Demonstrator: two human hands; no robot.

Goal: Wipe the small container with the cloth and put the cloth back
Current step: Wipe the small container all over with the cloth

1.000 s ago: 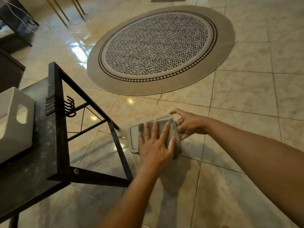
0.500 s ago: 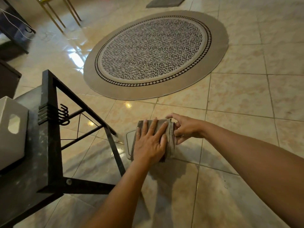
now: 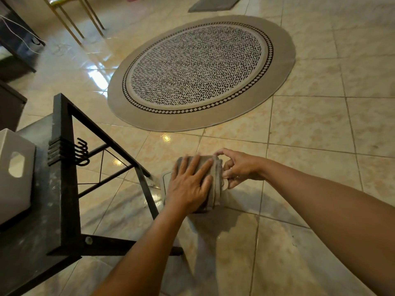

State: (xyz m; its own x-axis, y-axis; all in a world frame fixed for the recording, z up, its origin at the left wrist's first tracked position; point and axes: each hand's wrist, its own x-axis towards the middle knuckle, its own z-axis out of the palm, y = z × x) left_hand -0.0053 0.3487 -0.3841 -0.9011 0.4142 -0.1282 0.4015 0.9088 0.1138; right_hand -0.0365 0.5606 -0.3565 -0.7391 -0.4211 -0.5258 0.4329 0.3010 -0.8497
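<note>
The small container [image 3: 165, 180] is a flat, pale grey box held in the air above the tiled floor; only its left edge shows. A folded grey cloth [image 3: 216, 184] covers most of its top and hangs over its right side. My left hand [image 3: 189, 185] lies flat on the cloth with fingers spread, pressing it against the container. My right hand [image 3: 240, 167] pinches the container's right edge, its fingertips touching the cloth's folds.
A black metal shelf frame [image 3: 64, 167] with hooks [image 3: 82, 151] stands at the left, holding a white bin [image 3: 15, 174]. A round patterned rug [image 3: 201, 71] lies on the floor beyond. Chair legs [image 3: 72, 20] stand at the far left.
My left hand has slid the cloth leftward over the container, so less of its top shows. My right hand has kept its hold on the right edge.
</note>
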